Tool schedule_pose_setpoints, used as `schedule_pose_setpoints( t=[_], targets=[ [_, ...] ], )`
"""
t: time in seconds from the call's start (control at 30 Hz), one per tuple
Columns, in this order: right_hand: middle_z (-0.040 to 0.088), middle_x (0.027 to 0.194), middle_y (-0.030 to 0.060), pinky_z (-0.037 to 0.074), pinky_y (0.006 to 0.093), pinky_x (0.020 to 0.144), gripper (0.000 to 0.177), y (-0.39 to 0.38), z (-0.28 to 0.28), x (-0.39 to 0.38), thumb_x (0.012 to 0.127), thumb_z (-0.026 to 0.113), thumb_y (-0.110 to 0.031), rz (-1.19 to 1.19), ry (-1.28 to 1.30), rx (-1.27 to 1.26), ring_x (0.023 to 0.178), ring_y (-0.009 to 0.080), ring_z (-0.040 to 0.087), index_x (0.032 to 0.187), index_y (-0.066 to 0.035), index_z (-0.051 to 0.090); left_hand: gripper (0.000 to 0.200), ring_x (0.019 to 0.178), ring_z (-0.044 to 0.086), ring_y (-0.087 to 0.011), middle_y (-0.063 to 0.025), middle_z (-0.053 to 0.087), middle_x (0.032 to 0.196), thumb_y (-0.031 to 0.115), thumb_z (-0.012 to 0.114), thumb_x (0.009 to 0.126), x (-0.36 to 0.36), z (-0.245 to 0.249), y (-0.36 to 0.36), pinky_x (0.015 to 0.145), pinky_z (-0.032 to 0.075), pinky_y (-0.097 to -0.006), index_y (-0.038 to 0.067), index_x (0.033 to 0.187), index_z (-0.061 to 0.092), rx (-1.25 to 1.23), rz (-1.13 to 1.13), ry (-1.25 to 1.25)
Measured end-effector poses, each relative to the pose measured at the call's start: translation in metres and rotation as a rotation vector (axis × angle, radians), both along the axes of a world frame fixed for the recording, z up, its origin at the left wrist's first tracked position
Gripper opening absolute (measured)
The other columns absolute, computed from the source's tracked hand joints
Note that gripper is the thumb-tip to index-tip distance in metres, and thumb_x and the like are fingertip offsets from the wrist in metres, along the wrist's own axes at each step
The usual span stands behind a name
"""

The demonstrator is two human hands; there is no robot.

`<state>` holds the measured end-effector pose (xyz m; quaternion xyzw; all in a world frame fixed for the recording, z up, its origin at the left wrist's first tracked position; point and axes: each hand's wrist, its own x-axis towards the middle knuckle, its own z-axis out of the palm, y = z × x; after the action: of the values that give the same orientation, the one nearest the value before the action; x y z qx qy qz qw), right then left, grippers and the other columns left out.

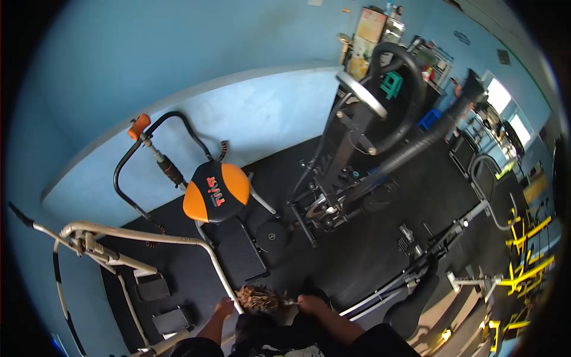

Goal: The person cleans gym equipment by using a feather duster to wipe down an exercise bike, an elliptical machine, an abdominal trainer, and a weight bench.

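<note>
A bushy brown duster (260,298) lies across the space between my hands, low in the view. My right hand (310,304) is closed round the thin handle at its right end. Just left of the brown strands, my left hand (224,308) is beside the cream metal tube of an exercise machine (208,247). The fingers of my left hand are too small to make out, and whether they touch the tube or the strands is unclear.
Ahead stands an orange and black twist seat (217,191) with curved black bars. A black exercise bike (351,154) is right of it. Further right are a long-railed machine (440,244) and yellow racks (529,268). Black flooring (339,268) runs between them.
</note>
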<state>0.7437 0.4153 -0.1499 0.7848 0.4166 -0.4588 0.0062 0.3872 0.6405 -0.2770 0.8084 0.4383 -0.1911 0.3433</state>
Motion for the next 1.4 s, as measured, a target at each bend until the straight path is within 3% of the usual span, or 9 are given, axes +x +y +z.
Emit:
schedule_pose_setpoints(
  t=[0.1,0.17,0.3,0.37,0.43,0.7,0.8,0.97,1.4],
  targets=[
    [0.069,0.114,0.0189,0.051,0.0509,0.093,0.029,-0.014,0.072,0.018,0.089,0.057,-0.029,-0.116,-0.053,-0.027,0.112,0.0370,0.065,0.111,-0.011,0.063,0.037,0.117,0.063,-0.0343,-0.0196,0.067,0.120,0.033,0.054,0.096,-0.030,0.052,0.034,0.099,0.050,-0.0432,0.008,0.120,0.068,0.238,-0.225,0.037],
    [0.070,0.111,0.0152,0.051,0.0477,0.090,0.029,-0.032,0.077,0.028,0.090,0.059,-0.036,-0.260,-0.120,-0.046,0.107,0.0357,0.066,0.109,-0.014,0.066,0.029,0.107,0.068,-0.0307,-0.0175,0.071,0.105,0.026,0.057,0.093,-0.031,0.085,0.030,0.093,0.054,-0.0413,0.006,0.105,0.073,-0.121,0.670,-0.133],
    [0.070,0.110,0.0166,0.051,0.0464,0.091,0.029,-0.077,0.098,0.032,0.088,0.062,-0.032,-0.457,-0.115,0.122,0.107,0.0359,0.066,0.109,-0.012,0.067,0.019,0.067,0.066,-0.0183,-0.0062,0.066,0.079,0.016,0.050,0.097,-0.032,0.083,0.024,0.059,0.054,-0.0356,0.010,0.097,0.068,0.183,-0.235,0.206],
    [0.069,0.111,0.0178,0.051,0.0459,0.092,0.032,-0.099,0.092,0.039,0.087,0.065,-0.031,-0.587,-0.067,0.215,0.107,0.0363,0.065,0.110,-0.010,0.068,0.018,0.059,0.064,-0.0190,-0.0053,0.066,0.079,0.015,0.049,0.098,-0.009,0.082,0.000,0.053,0.052,-0.0349,0.010,0.102,0.067,-0.341,0.645,-0.177],
    [0.070,0.110,0.0176,0.051,0.0466,0.092,0.032,-0.121,0.081,0.052,0.088,0.062,-0.033,-0.630,-0.086,0.234,0.106,0.0379,0.065,0.110,-0.011,0.068,0.019,0.055,0.063,-0.0188,-0.0055,0.067,0.081,0.018,0.054,0.098,0.033,0.089,-0.020,0.049,0.051,-0.0343,0.008,0.109,0.065,-0.438,0.851,-0.240],
    [0.071,0.110,0.0183,0.053,0.0464,0.089,0.037,-0.213,0.159,0.158,0.089,0.062,-0.038,-0.941,-0.307,0.204,0.104,0.0362,0.068,0.114,-0.010,0.067,0.048,0.101,0.067,-0.0223,-0.0126,0.067,0.118,0.031,0.060,0.097,0.289,0.196,-0.049,0.085,0.053,-0.0355,0.006,0.137,0.053,-0.338,0.298,-0.321],
    [0.072,0.104,0.0186,0.055,0.0430,0.083,0.035,-0.224,0.193,0.190,0.090,0.063,-0.032,-1.119,-0.369,0.384,0.097,0.0337,0.070,0.116,-0.009,0.066,0.050,0.089,0.061,-0.0175,-0.0079,0.062,0.102,0.027,0.065,0.096,0.387,0.232,-0.030,0.082,0.050,-0.0348,0.002,0.136,0.048,-0.073,0.084,-0.896],
    [0.067,0.081,0.0048,0.051,0.0294,0.067,0.024,-0.202,0.243,0.231,0.097,0.063,-0.017,-1.281,-0.271,1.003,0.073,0.0130,0.063,0.116,-0.002,0.064,0.053,0.114,0.050,-0.0209,-0.0115,0.052,0.120,0.021,0.064,0.095,0.522,0.465,-0.027,0.098,0.041,-0.0378,-0.001,0.137,0.041,0.216,-0.058,-1.439],
    [0.062,0.082,0.0055,0.048,0.0256,0.068,0.035,-0.084,0.408,0.235,0.102,0.056,-0.014,-0.779,0.109,1.523,0.072,0.0106,0.057,0.134,0.000,0.059,0.028,0.068,0.058,-0.0147,-0.0059,0.063,0.079,0.021,0.045,0.104,0.607,0.577,-0.016,0.062,0.047,-0.0300,-0.001,0.120,0.052,0.367,-0.331,-1.608]
  ],
)
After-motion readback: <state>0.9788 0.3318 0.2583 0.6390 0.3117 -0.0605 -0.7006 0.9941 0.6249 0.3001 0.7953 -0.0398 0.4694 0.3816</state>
